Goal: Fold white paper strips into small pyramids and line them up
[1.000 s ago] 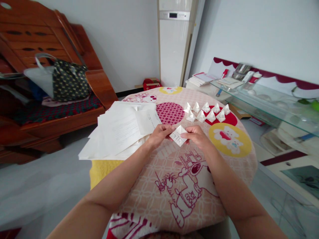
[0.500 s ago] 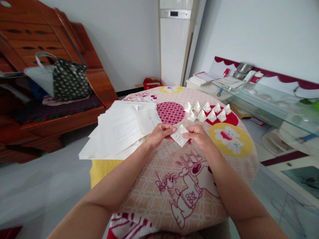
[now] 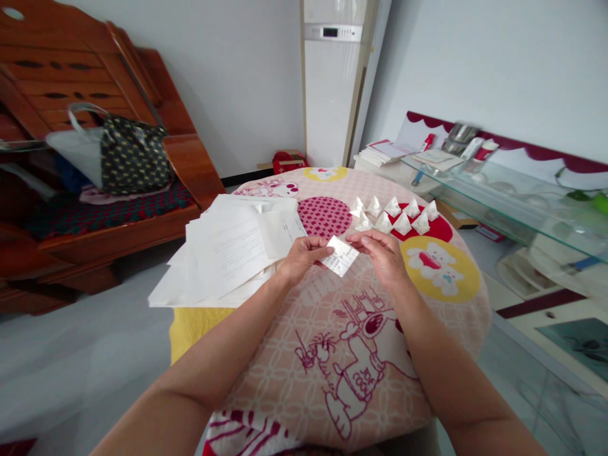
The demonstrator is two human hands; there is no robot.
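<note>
My left hand [image 3: 306, 256] pinches a small folded paper square [image 3: 342, 256] by its left corner, thumb on top. Printed lines show on the paper's upper face, and it is held above the tablecloth with one corner toward me. My right hand [image 3: 384, 256] is at the square's upper right edge, its fingers stretched toward the paper and its thumb off the printed face. Whether those fingertips touch the edge is hard to tell. Beyond my hands, several folded paper pyramids [image 3: 402, 223] stand in two rows on the table.
A pile of printed sheets [image 3: 223, 253] covers the table's left side. The round table wears a patterned cloth [image 3: 285, 342]. To the right is a glass shelf [image 3: 513, 202] with items on it; at left, a wooden bench [image 3: 180, 158] bears a patterned bag [image 3: 135, 155].
My right thumb has come off the paper square and the right hand has shifted slightly away. The square now lies flatter and turned in my left hand, which keeps its pinch.
</note>
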